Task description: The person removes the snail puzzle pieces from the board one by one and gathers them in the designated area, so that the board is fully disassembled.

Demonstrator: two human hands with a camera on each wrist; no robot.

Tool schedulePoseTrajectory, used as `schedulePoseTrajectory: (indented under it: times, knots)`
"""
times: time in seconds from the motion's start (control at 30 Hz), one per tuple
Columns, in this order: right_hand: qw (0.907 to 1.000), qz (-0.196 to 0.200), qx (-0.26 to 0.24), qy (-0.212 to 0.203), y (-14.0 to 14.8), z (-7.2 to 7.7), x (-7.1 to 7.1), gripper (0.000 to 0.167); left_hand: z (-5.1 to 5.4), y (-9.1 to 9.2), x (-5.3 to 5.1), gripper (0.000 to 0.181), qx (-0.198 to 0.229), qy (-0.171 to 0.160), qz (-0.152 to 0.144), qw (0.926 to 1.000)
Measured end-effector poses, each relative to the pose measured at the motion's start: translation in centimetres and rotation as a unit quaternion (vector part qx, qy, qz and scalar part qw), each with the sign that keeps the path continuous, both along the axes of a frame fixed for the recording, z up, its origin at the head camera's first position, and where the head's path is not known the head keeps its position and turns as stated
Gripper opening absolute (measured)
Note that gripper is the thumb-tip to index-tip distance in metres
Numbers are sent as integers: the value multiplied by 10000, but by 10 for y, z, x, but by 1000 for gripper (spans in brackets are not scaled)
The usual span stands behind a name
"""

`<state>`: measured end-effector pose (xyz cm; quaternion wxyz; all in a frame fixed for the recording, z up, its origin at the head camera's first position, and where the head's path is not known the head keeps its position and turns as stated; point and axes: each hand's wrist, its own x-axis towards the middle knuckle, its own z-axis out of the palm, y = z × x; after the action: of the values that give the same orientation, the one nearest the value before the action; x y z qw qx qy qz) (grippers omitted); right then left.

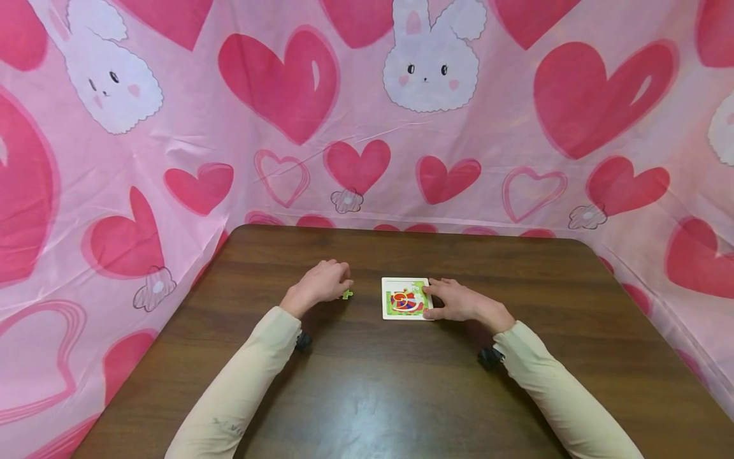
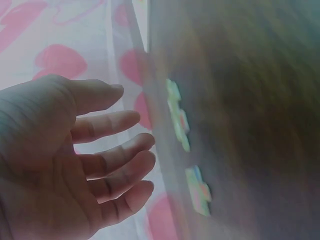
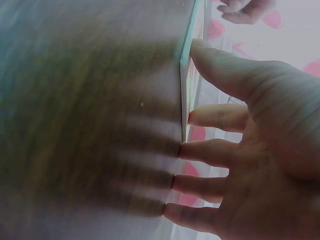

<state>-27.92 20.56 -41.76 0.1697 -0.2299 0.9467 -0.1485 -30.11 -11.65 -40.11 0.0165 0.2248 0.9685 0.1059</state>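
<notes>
A small square puzzle board [image 1: 385,299] with a white rim and a red, blue and green picture lies flat on the table. The right hand [image 1: 459,301] rests at its right edge, thumb and index finger on the board; in the right wrist view the other fingertips of this hand [image 3: 240,150] touch the table. Left of the board, the left hand [image 1: 321,284] is held over the table beside a green puzzle piece [image 1: 347,294]. In the left wrist view this hand [image 2: 95,155] has relaxed, spread fingers holding nothing, with two pieces, one long [image 2: 177,117] and one shorter [image 2: 199,192], on the table beyond.
The brown wooden table [image 1: 367,382] reaches back to a pink cloth backdrop [image 1: 487,140] with hearts and rabbits, which also hangs along both sides. Dark wrist-worn devices sit under the left wrist [image 1: 303,342] and the right wrist [image 1: 490,357].
</notes>
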Motion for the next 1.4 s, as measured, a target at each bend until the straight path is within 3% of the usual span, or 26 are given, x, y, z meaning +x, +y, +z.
schedulePoseTrajectory:
  times: [0.33, 0.6, 0.83, 1.07, 1.4]
  knots:
    - [10000, -27, -52, -9, 0, -1, -1, 74, 7, 28, -3, 25, 341, -454, 80, 9984]
    - [10000, 15, -58, 56, 1, -2, 0, 74, 10, 54, -1, 24, 400, -356, -214, 9983]
    - [10000, 51, -40, 61, 2, -3, -2, 72, 4, 78, -1, 25, 223, -223, -514, 9982]
    - [9998, 141, -56, 105, 1, 0, -1, 72, -3, 97, -2, 29, -80, -315, -580, 9978]
    - [9997, 197, -80, 129, 1, -2, -1, 71, -8, 118, -4, 30, -122, -379, -750, 9964]
